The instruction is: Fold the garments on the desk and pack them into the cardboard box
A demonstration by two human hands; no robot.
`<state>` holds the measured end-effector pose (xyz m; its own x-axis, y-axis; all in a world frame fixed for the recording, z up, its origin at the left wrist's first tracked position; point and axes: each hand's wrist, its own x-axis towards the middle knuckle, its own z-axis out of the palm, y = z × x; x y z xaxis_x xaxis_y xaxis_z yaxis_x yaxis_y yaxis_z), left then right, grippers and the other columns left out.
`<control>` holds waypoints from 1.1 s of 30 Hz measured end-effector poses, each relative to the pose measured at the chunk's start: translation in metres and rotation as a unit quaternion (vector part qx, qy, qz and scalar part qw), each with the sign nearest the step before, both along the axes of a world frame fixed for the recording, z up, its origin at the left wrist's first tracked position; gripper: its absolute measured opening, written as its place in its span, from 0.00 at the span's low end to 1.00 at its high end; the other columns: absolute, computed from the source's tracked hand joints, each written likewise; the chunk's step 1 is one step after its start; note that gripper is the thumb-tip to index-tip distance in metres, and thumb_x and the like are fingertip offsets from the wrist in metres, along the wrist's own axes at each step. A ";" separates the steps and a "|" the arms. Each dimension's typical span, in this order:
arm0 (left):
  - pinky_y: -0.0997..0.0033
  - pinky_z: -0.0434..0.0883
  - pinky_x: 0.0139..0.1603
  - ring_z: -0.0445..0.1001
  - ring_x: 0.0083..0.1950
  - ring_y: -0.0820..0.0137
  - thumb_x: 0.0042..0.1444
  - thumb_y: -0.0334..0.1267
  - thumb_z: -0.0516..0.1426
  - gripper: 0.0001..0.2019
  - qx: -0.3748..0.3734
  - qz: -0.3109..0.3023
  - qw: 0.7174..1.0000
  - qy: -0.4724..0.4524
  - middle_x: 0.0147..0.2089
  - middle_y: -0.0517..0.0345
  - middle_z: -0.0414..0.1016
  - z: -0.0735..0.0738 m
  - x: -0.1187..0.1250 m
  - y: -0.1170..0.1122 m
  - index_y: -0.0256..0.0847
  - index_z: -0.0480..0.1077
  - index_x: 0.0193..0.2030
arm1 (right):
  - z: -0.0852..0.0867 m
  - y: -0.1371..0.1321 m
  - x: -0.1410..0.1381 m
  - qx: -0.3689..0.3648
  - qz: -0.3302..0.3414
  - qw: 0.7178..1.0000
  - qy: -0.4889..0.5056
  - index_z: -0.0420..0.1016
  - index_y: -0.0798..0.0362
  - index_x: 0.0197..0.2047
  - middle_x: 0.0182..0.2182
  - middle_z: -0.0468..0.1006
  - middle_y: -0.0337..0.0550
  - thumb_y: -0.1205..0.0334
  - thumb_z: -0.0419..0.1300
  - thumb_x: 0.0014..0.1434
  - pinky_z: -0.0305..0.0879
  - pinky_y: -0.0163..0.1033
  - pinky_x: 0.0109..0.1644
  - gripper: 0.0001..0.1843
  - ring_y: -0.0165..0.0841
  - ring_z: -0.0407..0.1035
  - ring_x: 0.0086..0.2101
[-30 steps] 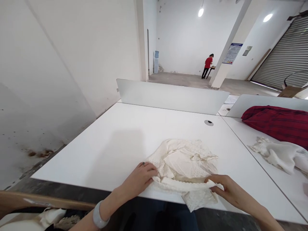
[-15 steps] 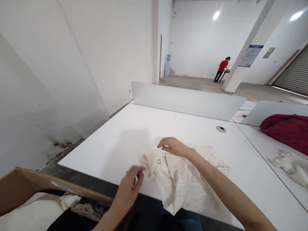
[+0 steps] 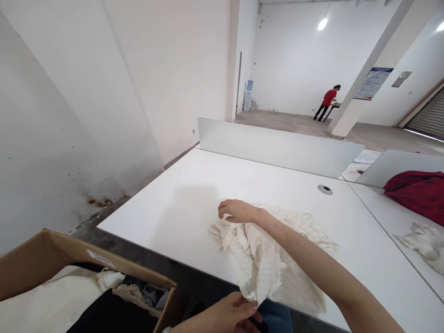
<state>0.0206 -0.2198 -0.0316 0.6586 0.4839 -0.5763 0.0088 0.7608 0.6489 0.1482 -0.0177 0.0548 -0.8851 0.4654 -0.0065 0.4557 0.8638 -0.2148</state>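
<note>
A cream lace garment (image 3: 256, 259) lies crumpled on the white table, with one end hanging over the near edge. My left hand (image 3: 236, 310) is closed on that hanging end, thumb and fingers pinching the cloth. Above the garment's far left part hovers my right hand (image 3: 239, 211), its fingers curved and the thumb a little apart, with no cloth visible between them. My right forearm crosses over the garment and hides some of it.
A cardboard box (image 3: 135, 267) of clothes stands at the lower left. A low divider (image 3: 277, 144) runs along the table's back. Red dark-patterned cloth (image 3: 416, 192) and a whitish garment (image 3: 425, 245) lie at right. Far off, a person (image 3: 328, 99) stands at a small table.
My left hand has moved right and down and taken hold of the garment's hanging end. My right hand has shifted slightly left. The view has swung a little left.
</note>
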 end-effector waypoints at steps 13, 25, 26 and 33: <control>0.64 0.69 0.36 0.73 0.31 0.67 0.52 0.65 0.49 0.29 0.289 -0.037 0.946 0.143 0.33 0.50 0.73 0.058 -0.007 0.027 0.35 0.67 0.32 | 0.043 0.008 0.050 0.049 -0.111 0.982 0.145 0.77 0.56 0.37 0.45 0.75 0.49 0.77 0.55 0.51 0.64 0.41 0.51 0.14 0.36 0.68 0.46; 0.73 0.64 0.35 0.64 0.31 0.72 0.65 0.51 0.44 0.16 0.692 0.204 0.686 0.100 0.28 0.62 0.62 0.204 0.033 0.165 0.43 0.61 0.36 | 0.228 -0.054 0.192 0.319 -0.379 0.768 0.405 0.73 0.54 0.33 0.29 0.74 0.40 0.70 0.54 0.53 0.59 0.36 0.36 0.07 0.29 0.64 0.31; 0.73 0.63 0.34 0.63 0.30 0.73 0.64 0.52 0.44 0.16 0.690 0.217 0.686 0.073 0.28 0.62 0.60 0.212 0.039 0.172 0.43 0.60 0.34 | 0.237 -0.058 0.197 0.342 -0.382 0.752 0.415 0.72 0.55 0.33 0.27 0.72 0.39 0.71 0.54 0.54 0.58 0.35 0.34 0.06 0.28 0.62 0.30; 0.73 0.64 0.35 0.65 0.34 0.72 0.54 0.50 0.58 0.17 0.703 0.050 0.709 0.015 0.33 0.61 0.63 0.219 0.065 0.170 0.43 0.61 0.45 | 0.274 -0.087 0.210 0.378 -0.402 0.719 0.423 0.71 0.58 0.32 0.21 0.60 0.35 0.65 0.53 0.60 0.47 0.32 0.26 0.08 0.21 0.51 0.23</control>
<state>0.0854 -0.0503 0.1870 0.5776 0.6383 0.5089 0.0310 -0.6401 0.7677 0.3586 -0.1047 0.3288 0.1329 0.4167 0.8993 0.8556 0.4097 -0.3163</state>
